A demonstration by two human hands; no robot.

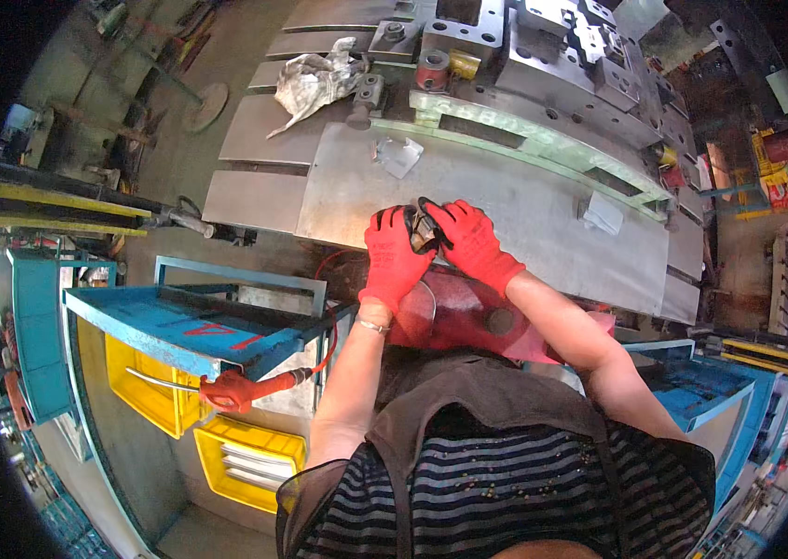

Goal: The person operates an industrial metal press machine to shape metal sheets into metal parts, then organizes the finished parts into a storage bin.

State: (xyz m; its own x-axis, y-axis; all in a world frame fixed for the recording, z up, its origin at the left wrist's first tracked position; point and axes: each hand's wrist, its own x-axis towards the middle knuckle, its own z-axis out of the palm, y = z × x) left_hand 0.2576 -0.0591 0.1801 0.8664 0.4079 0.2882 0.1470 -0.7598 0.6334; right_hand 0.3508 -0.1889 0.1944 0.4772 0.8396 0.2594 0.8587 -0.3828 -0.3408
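My left hand and my right hand, both in red gloves with dark palms, meet over the front edge of a flat grey metal plate. Between their closed fingers is a small shiny metal part; the gloves hide much of it, so its exact kind cannot be made out. Farther back on the plate lies a thin, bright sheet-metal piece. A second pale, flat piece lies to the right, near a long slotted metal bar.
A heavy steel die stands at the back, with a crumpled, stained rag to its left. At my left is a blue metal cart with a red air gun and yellow bins. Another blue tray is at my right.
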